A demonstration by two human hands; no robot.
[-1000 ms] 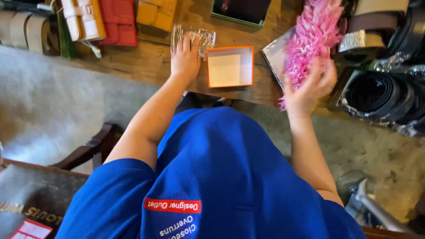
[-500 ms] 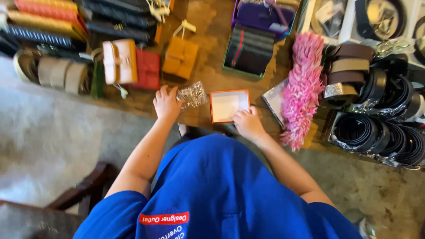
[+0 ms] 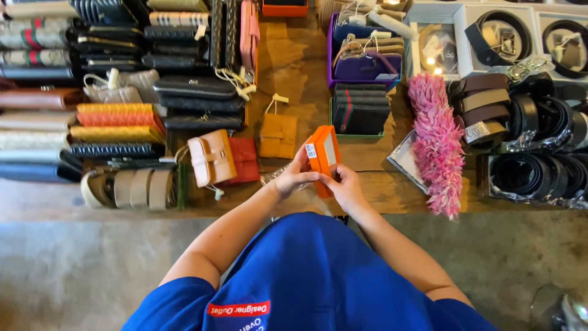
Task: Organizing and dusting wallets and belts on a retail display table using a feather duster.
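Wooden worktop [image 3: 294,55] crowded with goods. Rows of wallets and clutches [image 3: 116,116] stacked at left; coiled belts [image 3: 539,165] heaped at right, boxed belts [image 3: 499,37] beyond them. Fluffy pink piece [image 3: 436,138] lying lengthwise between the belts and a green tray of dark wallets [image 3: 359,110]. Tan strap wallet [image 3: 210,158] resting against a red one [image 3: 245,159], mustard tagged wallet [image 3: 278,136] just beside. Small orange box [image 3: 323,156] raised on edge above the worktop's near rim, clamped between both hands: left hand [image 3: 293,178] gripping its left side with fingers on top, right hand [image 3: 346,187] closed round its lower right corner.
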